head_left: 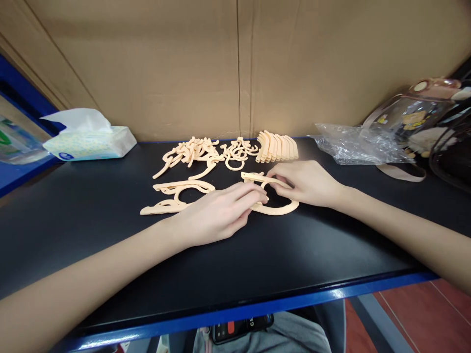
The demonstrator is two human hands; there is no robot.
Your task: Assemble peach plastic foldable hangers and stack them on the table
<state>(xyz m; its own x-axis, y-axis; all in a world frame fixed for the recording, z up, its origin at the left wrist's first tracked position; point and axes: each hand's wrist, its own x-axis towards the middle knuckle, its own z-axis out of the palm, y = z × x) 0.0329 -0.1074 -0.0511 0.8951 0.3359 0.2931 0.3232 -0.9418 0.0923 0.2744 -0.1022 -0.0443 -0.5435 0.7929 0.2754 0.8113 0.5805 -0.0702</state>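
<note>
Both hands meet over a cream plastic curved piece (276, 210) lying on the black tabletop (110, 230). My left hand (221, 213) rests fingers-down on its left end. My right hand (307, 182) pinches its upper bar from the right. Just left of them lies another flat cream piece (176, 196). Behind are a loose pile of hook-shaped cream parts (195, 152), a small heap of ring-ended hooks (239, 151) and a neat row of stacked curved parts (277, 146).
A tissue pack (90, 139) sits at the back left. Crumpled clear plastic (358, 144) and a transparent bag with a strap (412, 120) lie at the back right. A cardboard wall (235, 63) closes the rear. A phone (241, 327) rests on my lap below the blue table edge.
</note>
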